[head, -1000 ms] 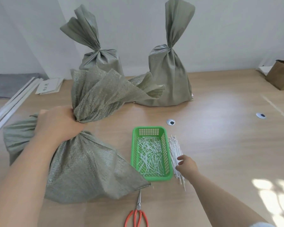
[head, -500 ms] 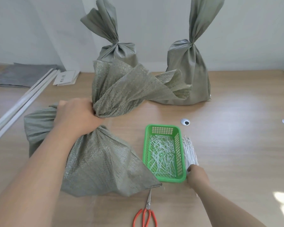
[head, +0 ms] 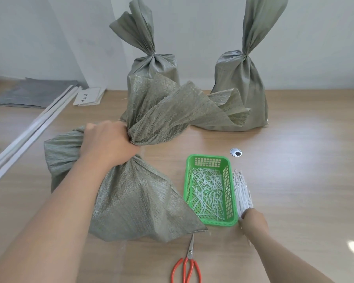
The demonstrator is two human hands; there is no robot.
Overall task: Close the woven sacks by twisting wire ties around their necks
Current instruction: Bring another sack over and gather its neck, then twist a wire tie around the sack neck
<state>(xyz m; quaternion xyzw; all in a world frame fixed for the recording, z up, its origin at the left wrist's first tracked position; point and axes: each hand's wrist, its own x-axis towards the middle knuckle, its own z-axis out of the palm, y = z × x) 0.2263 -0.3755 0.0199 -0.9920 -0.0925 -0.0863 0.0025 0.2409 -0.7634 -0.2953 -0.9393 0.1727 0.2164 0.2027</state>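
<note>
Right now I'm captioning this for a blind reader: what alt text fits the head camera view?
A left hand grips the bunched neck of a grey-green sack on a wooden table, while the right hand touches a bundle of white ties beside a green basket. Red scissors lie nearer; two tied sacks stand behind.

Sack [head: 135, 201]: coarse woven cloth, matt grey-green, rough and creased. Rear sacks [head: 239, 82]: same cloth, slightly shinier. Table [head: 294, 180]: pale wood grain, smooth, faint sheen. Basket [head: 207, 157]: green plastic, glossy, latticed. Wire ties [head: 241, 190]: white, matt coating. Scissors [head: 190, 253]: bare metal blades, smooth orange-coated handles.
</note>
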